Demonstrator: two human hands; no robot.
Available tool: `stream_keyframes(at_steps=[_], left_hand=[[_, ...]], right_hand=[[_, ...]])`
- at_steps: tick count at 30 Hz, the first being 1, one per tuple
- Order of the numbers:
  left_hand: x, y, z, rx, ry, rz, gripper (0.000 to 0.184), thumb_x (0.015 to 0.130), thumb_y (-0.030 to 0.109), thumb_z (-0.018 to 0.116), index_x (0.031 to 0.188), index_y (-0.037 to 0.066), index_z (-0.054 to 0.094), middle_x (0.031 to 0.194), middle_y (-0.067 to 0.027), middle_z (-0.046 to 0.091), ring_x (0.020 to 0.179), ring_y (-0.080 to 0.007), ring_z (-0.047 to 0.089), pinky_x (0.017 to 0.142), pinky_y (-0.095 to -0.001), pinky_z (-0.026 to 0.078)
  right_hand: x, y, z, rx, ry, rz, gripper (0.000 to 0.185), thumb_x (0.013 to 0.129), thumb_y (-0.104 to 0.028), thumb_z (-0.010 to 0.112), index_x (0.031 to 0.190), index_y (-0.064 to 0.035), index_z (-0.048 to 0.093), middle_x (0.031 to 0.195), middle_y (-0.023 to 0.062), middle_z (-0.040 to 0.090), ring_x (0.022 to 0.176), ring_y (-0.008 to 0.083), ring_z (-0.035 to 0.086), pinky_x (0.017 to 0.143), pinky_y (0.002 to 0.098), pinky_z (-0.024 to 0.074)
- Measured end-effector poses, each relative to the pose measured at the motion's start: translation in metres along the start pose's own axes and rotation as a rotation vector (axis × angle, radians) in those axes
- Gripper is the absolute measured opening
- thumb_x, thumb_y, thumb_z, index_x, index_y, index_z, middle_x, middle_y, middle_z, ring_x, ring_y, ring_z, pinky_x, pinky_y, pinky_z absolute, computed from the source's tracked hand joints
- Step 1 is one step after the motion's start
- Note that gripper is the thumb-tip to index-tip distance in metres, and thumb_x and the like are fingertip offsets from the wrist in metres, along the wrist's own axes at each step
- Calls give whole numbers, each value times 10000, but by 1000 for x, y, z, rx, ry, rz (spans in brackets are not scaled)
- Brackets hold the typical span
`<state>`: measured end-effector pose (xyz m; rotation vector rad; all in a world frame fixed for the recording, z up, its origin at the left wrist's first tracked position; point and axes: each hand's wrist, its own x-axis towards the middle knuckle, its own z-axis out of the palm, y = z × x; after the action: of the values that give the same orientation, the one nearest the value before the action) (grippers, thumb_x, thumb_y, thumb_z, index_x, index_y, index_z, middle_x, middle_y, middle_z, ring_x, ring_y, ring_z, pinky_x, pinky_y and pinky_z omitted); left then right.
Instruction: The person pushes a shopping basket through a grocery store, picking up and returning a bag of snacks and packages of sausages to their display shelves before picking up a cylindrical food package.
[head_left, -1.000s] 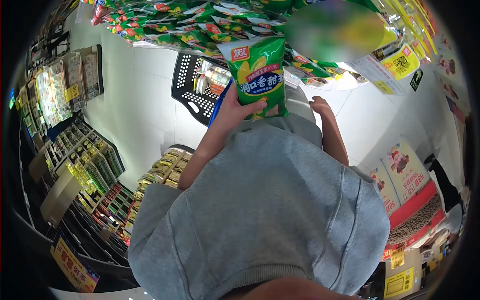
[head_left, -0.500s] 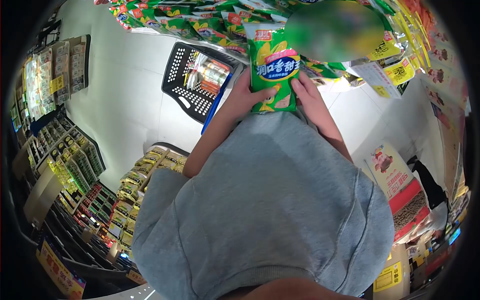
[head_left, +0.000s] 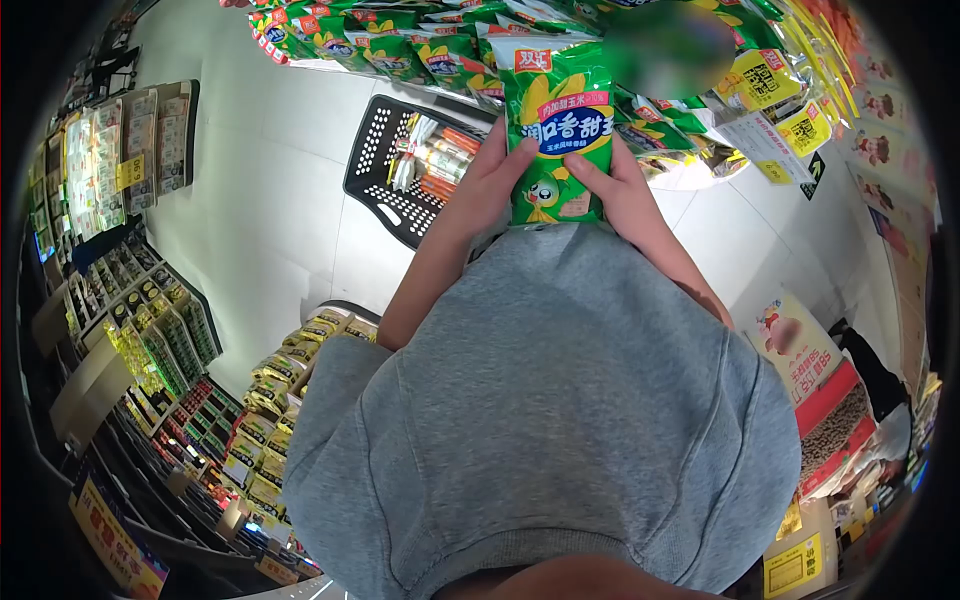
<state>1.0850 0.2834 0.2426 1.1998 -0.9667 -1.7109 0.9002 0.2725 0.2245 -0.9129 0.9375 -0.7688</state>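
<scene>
A green bag of corn-flavoured sausages stands upright in front of my chest, its printed face towards me. My left hand grips its left side, the thumb on the front near the blue label. On the opposite edge my right hand is closed, its thumb lying across the front just below that label. The fingers behind the bag are hidden. Just beyond it, similar green bags lie heaped on a display.
Left of my arms is a black shopping basket containing orange-and-white packs. Yellow packets fill a stand at lower left. Shelving with boxed goods lines the far left. A price sign hangs by the display.
My left thumb has moved from low on the bag up towards the label. My right thumb has come from the edge onto the front. The whole view has shifted slightly.
</scene>
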Motion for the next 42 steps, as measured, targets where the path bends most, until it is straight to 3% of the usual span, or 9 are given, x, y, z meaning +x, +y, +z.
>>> stream_keyframes(at_steps=[4,7,12,15,18,21,25,28,42], left_hand=[[-4,3,5,29,15,89,522,924,153,613,1361,11,366,1248,-86,551,1123,-133,531,934,-294,453],[-6,-2,5,99,22,77,516,899,165,650,1328,13,408,1186,-70,587,1056,-122,568,877,-282,484],[-9,-9,13,336,5,58,561,848,271,708,1277,20,447,1051,-84,645,888,-122,625,702,-277,528],[-13,-8,15,385,12,127,536,879,332,663,1269,20,469,1034,-84,659,844,-147,644,679,-300,527],[-21,9,13,446,29,49,499,915,373,605,1244,12,502,1020,-90,670,840,-161,655,673,-317,525],[-15,48,10,965,46,-273,447,949,378,553,1193,3,548,1019,-105,675,896,-164,653,730,-322,522],[-3,21,16,294,152,197,312,942,252,607,1119,-5,603,1023,-82,676,914,-119,633,778,-283,510],[0,12,31,84,161,150,266,931,172,626,1128,-6,602,1031,-68,673,909,-96,622,770,-258,507],[17,8,39,261,113,139,322,901,151,659,1169,-4,573,1054,-76,668,924,-101,625,784,-256,513]], right_hand=[[-4,-5,8,65,44,-35,501,959,-247,572,1360,-9,388,1232,107,556,1142,156,512,985,298,392],[-2,5,10,269,176,28,475,967,-246,559,1354,-21,398,1218,108,562,1114,155,528,967,292,407],[-5,-1,6,314,172,-27,421,958,-217,575,1312,-32,442,1174,88,592,1024,129,581,891,276,467],[-7,7,4,414,135,-44,413,941,-197,599,1293,-32,458,1144,77,608,988,124,601,863,270,489],[-12,9,2,404,95,-28,419,928,-181,616,1287,-30,463,1142,73,611,989,126,605,865,271,492],[-16,10,-2,322,6,-43,427,920,-176,622,1288,-26,464,1163,68,606,1016,129,601,881,277,488],[-18,2,-1,297,-46,-70,413,922,-186,621,1276,-26,483,1146,65,618,1006,124,606,863,278,497],[-21,1,-8,255,-6,-65,371,932,-203,610,1243,-25,518,1113,64,630,986,118,611,842,273,503],[-10,4,-22,183,58,-61,303,970,-253,553,1162,-21,589,1029,50,655,915,95,604,797,261,481]])
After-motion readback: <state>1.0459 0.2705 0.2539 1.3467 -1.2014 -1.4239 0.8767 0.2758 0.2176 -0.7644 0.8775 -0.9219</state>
